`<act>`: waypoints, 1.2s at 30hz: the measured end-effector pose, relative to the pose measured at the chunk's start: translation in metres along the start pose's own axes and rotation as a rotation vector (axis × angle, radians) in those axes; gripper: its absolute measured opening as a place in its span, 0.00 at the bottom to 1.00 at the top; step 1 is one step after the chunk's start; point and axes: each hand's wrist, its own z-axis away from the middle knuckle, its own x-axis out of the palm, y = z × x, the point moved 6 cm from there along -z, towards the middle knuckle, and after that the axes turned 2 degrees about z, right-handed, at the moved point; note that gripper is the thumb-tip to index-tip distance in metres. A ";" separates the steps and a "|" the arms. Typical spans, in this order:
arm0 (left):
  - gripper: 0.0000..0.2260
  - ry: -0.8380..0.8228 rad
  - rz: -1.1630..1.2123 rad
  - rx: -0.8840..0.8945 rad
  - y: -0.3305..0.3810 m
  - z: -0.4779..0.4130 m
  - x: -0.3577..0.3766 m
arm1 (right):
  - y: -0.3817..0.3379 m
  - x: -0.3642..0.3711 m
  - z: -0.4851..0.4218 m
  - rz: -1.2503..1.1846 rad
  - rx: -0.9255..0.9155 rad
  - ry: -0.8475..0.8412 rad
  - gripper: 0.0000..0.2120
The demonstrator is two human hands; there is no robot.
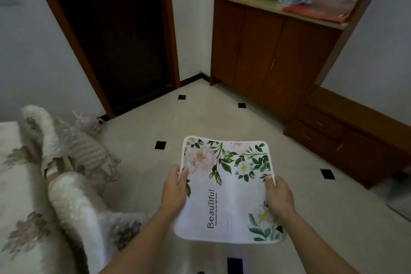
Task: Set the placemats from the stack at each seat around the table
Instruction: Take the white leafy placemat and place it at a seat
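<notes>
A white placemat [229, 191] printed with pink and white flowers, green leaves and the word "Beautiful" is held flat in the air above the tiled floor, low in the middle of the view. My left hand [174, 189] grips its left edge, thumb on top. My right hand [279, 196] grips its right edge the same way. The table [13, 184] with a flowered cloth lies at the left edge. No stack of placemats is in view.
Two chairs with white fluffy covers [73, 202] stand along the table's right side. A dark doorway [111, 35] is straight ahead. A brown cabinet [273, 51] and a low drawer unit [347, 135] line the right wall. Open tiled floor [200, 118] lies between.
</notes>
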 end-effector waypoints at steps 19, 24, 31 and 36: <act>0.08 0.447 0.095 -0.148 0.008 -0.189 -0.097 | -0.200 0.194 -0.204 0.096 -0.228 -0.390 0.10; 0.07 0.667 0.116 -0.215 0.010 -0.225 -0.127 | -0.273 0.265 -0.253 0.126 -0.338 -0.564 0.10; 0.07 1.040 0.080 -0.334 0.008 -0.189 -0.178 | -0.363 0.355 -0.231 0.203 -0.545 -0.867 0.12; 0.08 1.295 0.125 -0.401 0.000 -0.127 -0.200 | -0.400 0.405 -0.163 0.259 -0.699 -1.069 0.12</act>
